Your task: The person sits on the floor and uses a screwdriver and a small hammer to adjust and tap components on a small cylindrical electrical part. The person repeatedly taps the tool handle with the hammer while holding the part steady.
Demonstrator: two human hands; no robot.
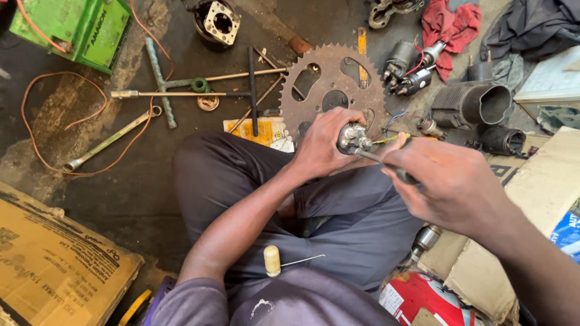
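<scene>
Green boxy battery case [75, 29] sat top left on the floor, printed label on its side. Flattened brown cardboard box [54, 253] with black print lay bottom left. Small yellow-white packet [266, 130] lay under the crossed tools, just above the knee. Plain tan carton [538, 187] stood at right; a red-and-white label [417, 296] showed below it, a blue-white packet [568, 232] at far right.

Dark, oil-stained concrete floor [151, 199] under daylight.
</scene>
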